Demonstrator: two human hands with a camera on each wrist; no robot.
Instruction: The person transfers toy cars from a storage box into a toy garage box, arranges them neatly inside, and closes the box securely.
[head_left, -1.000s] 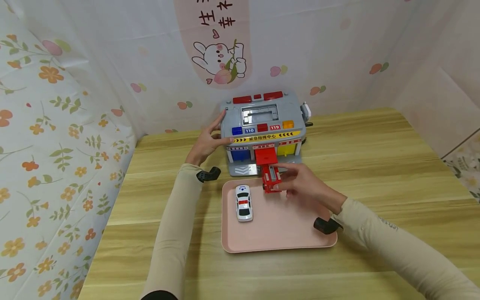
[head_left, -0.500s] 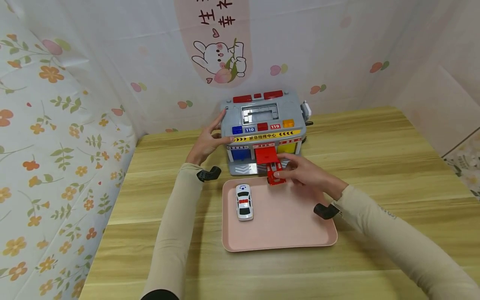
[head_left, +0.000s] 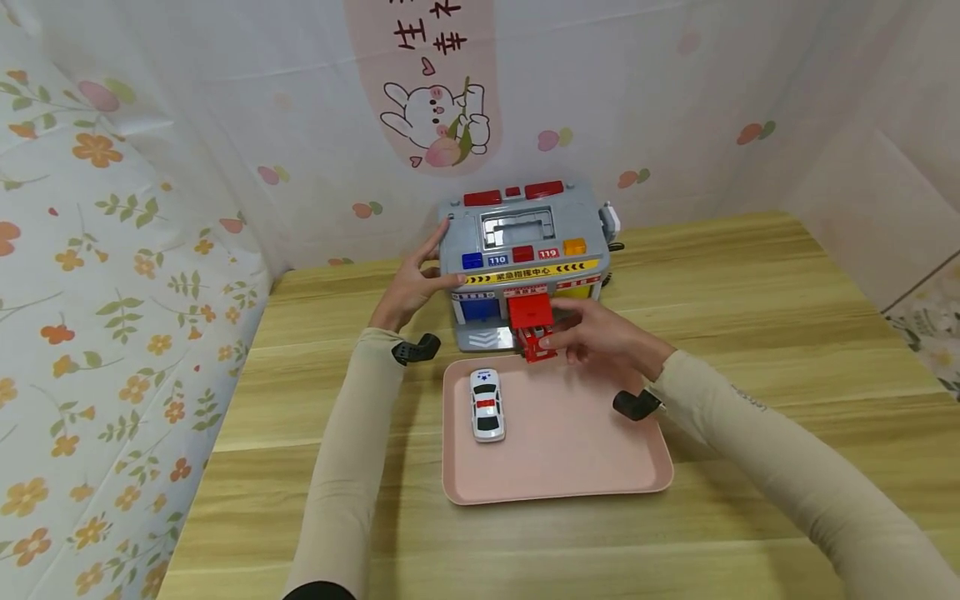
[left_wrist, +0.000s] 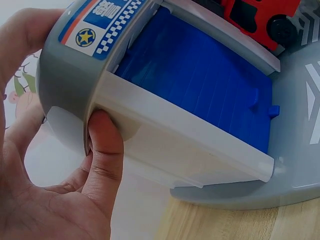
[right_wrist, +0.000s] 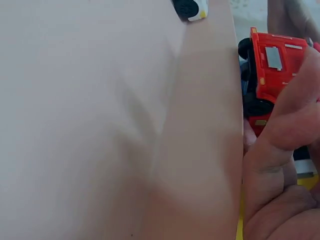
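Note:
My left hand (head_left: 409, 290) grips the left edge of the grey toy station (head_left: 465, 233); in the left wrist view the thumb of that hand (left_wrist: 65, 165) presses under the grey roof edge (left_wrist: 70, 75), beside a lowered blue door (left_wrist: 200, 80). With my right hand (head_left: 603, 335) I pinch a red toy truck (head_left: 537, 345), partly under the raised red door (head_left: 531, 310) of the middle bay. The right wrist view shows the truck (right_wrist: 280, 62) against the thumb and fingers of my right hand (right_wrist: 285, 145), its wheels toward the tray edge.
A pink tray (head_left: 562, 450) lies in front of the station, with a white toy police car (head_left: 487, 406) at its left. Behind the wooden table (head_left: 300, 400) hangs a printed cloth (head_left: 637, 92). The station has a yellow door on the right, partly hidden by my right hand.
My right hand has moved the red truck away from over the tray, farther under the raised red door. My left hand has kept its grip on the station.

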